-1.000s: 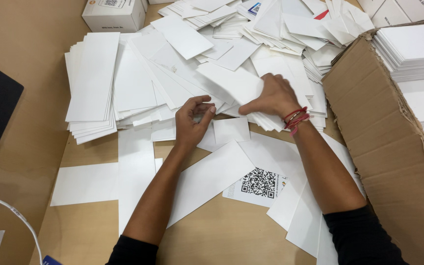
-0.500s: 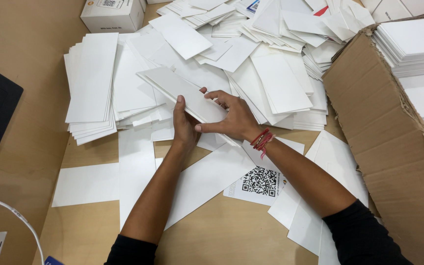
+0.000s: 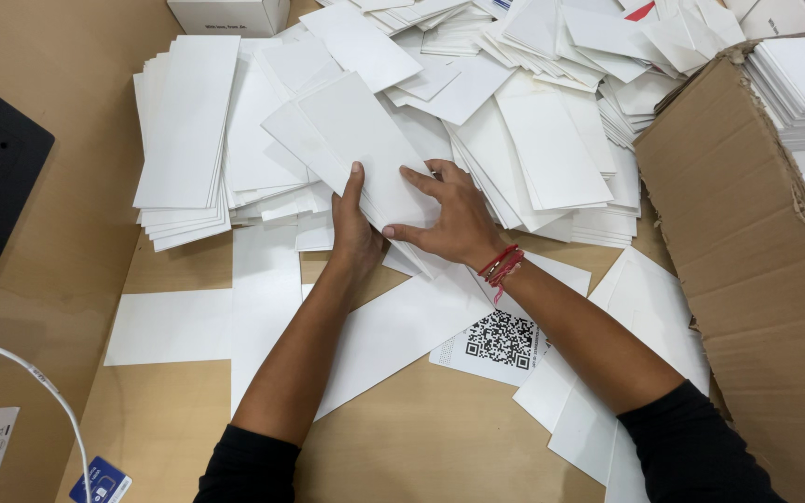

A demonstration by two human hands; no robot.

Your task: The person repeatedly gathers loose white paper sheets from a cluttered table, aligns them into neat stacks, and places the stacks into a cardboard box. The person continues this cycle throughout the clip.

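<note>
The left hand (image 3: 354,228) is set upright just left of the frame's centre, thumb raised along the left edge of a small bundle of white cards (image 3: 356,140), its fingers hidden beneath. The right hand (image 3: 449,219) is laid flat over the bundle's lower right corner, fingers spread and pressing down; a red thread band (image 3: 502,265) is worn at its wrist. The bundle is thus gripped between both hands at its near end, and neither hand is nearer than the other. Its long axis runs from the hands up and leftward, toward the upper middle of the frame, so most of the bundle lies beyond the fingertips.

Around it, a neat stack of cards (image 3: 184,140) is seen at upper left, and a loose heap of cards (image 3: 552,102) spreads across the top. Single sheets lie on the bench (image 3: 421,447) under the forearms, one printed with a square code (image 3: 500,340). A cardboard box (image 3: 747,233) fills the right side.
</note>
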